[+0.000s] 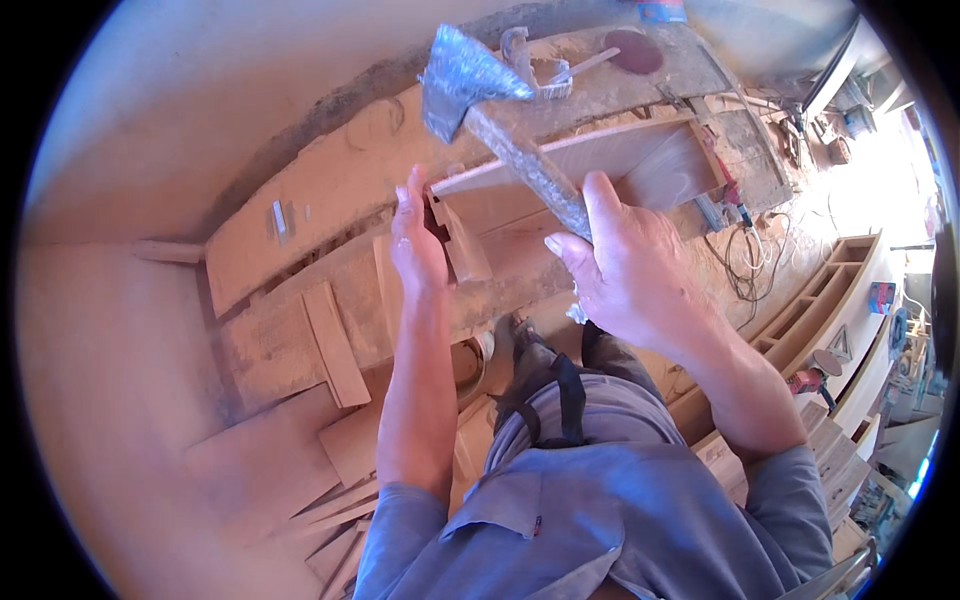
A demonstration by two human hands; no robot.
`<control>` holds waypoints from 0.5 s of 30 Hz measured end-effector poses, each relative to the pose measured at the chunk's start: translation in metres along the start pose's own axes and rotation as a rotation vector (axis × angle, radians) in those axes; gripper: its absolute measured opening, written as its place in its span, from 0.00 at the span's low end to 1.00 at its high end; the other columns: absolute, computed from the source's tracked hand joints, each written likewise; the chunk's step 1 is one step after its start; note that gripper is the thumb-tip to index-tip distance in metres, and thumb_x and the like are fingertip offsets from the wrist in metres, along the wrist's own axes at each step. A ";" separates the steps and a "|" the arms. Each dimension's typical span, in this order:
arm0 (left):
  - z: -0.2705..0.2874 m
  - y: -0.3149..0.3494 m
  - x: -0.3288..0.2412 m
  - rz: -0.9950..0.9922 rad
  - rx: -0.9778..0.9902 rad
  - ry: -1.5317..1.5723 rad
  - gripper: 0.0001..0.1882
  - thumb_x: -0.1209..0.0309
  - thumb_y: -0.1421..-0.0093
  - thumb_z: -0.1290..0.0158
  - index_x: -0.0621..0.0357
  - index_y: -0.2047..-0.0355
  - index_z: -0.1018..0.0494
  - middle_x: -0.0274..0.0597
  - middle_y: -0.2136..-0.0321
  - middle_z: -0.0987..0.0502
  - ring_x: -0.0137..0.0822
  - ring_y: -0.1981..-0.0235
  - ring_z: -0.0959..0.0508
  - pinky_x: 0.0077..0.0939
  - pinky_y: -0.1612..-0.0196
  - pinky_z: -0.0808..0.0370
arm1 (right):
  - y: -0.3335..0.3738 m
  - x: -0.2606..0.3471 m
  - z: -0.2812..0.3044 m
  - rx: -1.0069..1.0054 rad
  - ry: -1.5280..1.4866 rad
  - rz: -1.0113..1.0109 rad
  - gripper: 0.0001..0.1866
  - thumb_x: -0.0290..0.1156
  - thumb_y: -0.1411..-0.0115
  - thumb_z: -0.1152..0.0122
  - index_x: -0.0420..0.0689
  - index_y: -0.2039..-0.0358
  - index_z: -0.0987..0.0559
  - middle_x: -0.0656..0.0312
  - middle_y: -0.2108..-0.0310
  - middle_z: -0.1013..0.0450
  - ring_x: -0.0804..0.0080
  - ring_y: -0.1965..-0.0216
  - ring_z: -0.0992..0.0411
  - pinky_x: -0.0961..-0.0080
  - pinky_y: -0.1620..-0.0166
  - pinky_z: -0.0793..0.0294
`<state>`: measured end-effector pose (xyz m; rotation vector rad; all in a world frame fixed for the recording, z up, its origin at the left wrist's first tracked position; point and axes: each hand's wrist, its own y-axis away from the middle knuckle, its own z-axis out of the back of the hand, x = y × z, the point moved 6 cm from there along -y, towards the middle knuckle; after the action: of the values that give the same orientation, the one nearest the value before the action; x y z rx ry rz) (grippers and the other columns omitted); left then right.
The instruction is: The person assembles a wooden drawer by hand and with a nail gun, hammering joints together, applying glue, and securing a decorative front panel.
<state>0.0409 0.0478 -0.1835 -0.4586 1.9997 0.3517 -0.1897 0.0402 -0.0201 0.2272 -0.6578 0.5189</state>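
My right hand [640, 270] is wrapped round the wooden handle of a hatchet [460, 85], raised above the workbench. Its worn grey metal head points up and to the left. Below the handle lies a long, open wooden box [670, 168], like a drawer frame, on the bench. At the box's left end my left hand [418, 235] stands edge-on, its fingers stretched out and its palm against or very close to the wood. A short wooden piece [466, 245] with a notched end sits beside that palm. My right hand and the hatchet hide part of the box.
The dusty workbench [320, 190] runs along the wall, with a loose board [335, 345] on its left part. A dark red disc [634, 52] lies at the back. Cables [745, 265] trail at the right, near a long compartmented wooden frame [815, 300] and a red power tool [806, 380].
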 end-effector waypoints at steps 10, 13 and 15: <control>-0.005 -0.002 -0.010 0.070 -0.098 -0.089 0.27 0.62 0.26 0.53 0.66 0.33 0.36 0.45 0.46 0.23 0.34 0.44 0.26 0.28 0.38 0.31 | -0.011 -0.033 -0.034 0.125 0.098 -0.015 0.16 0.33 0.35 0.41 0.35 0.59 0.35 0.40 0.75 0.25 0.36 0.68 0.24 0.43 0.63 0.28; -0.011 0.000 -0.014 0.066 -0.109 -0.082 0.27 0.64 0.27 0.50 0.66 0.33 0.36 0.44 0.47 0.22 0.31 0.46 0.25 0.25 0.40 0.30 | -0.008 -0.028 -0.024 0.074 0.137 -0.028 0.15 0.33 0.35 0.41 0.35 0.61 0.33 0.42 0.76 0.23 0.39 0.69 0.22 0.46 0.63 0.26; -0.014 0.000 -0.012 0.087 -0.105 -0.088 0.27 0.65 0.27 0.49 0.67 0.33 0.36 0.44 0.48 0.22 0.29 0.47 0.26 0.24 0.41 0.30 | -0.009 -0.049 -0.043 0.123 0.166 -0.045 0.15 0.33 0.35 0.41 0.35 0.61 0.33 0.42 0.76 0.23 0.39 0.70 0.22 0.46 0.63 0.26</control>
<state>0.0350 0.0440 -0.1668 -0.4149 1.9257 0.5240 -0.1951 0.0288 -0.0851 0.3103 -0.4585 0.5298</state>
